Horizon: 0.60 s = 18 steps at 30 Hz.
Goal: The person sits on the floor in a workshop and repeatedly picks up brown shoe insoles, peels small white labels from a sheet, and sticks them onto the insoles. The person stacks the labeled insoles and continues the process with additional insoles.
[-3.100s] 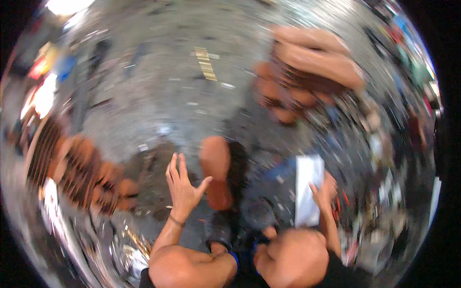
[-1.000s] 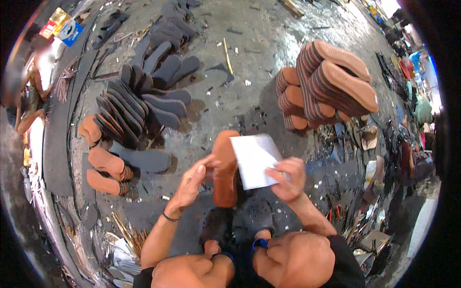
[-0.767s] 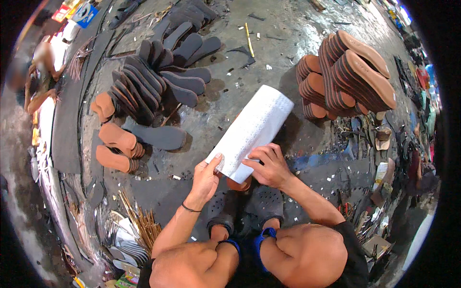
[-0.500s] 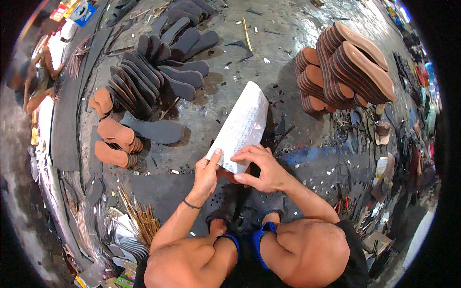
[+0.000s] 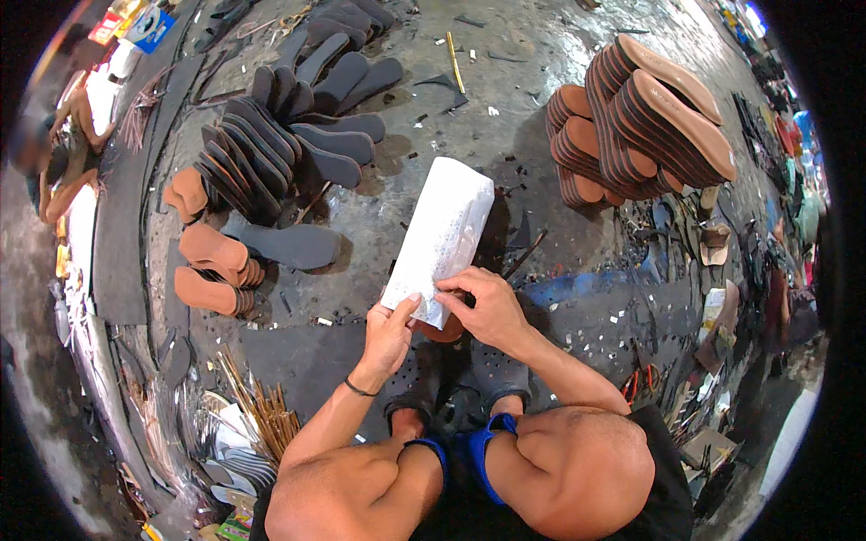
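A white printed sheet of paper (image 5: 442, 230) slants away from me over my feet, its near end between my hands. My left hand (image 5: 391, 334) grips the near left corner, thumb pressed on top and the fingers hidden beneath. At the near right edge my right hand (image 5: 487, 307) is closed in a pinch, thumb and fingertips together on the paper. Under the near end shows a reddish-brown piece (image 5: 442, 328), perhaps a shoe sole; most of it is hidden by the sheet.
Dark shoe soles (image 5: 262, 144) lie fanned out at the left, with tan soles (image 5: 212, 293) nearer me. Stacked tan soles (image 5: 658, 117) stand at the right. A bundle of thin sticks (image 5: 262, 410) is by my left knee. Another person (image 5: 68, 153) sits at the far left.
The sheet's far end has swung slightly left and it lies flatter. My right hand's fingers have drawn together at the paper's edge. My left hand still holds its corner.
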Tool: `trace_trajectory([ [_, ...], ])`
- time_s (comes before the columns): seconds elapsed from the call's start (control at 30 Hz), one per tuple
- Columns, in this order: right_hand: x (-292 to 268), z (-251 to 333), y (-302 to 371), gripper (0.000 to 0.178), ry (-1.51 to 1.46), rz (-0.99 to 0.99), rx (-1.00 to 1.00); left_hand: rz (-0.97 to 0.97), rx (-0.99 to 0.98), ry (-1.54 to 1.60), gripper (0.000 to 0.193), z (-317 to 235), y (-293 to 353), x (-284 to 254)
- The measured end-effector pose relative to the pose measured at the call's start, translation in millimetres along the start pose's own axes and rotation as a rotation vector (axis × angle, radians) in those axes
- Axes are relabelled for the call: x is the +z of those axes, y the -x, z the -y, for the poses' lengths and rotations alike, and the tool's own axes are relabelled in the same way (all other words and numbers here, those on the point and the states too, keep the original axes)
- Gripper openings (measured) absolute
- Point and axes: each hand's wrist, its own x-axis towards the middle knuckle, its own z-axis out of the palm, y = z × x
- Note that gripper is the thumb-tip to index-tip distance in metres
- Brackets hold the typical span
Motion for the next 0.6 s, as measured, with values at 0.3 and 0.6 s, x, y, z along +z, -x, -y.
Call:
trace_trajectory([
  [0.3,-6.0,3.8,-1.3,0.013,0.154,0.091,-0.092,-0.099,0.049,-0.14,0.024,6.7,0.5,2.6],
  [0.6,-4.2,5.1,3.9,0.014,0.04,0.082,0.022,-0.115,0.064,-0.139,0.022,5.0,0.5,10.0],
])
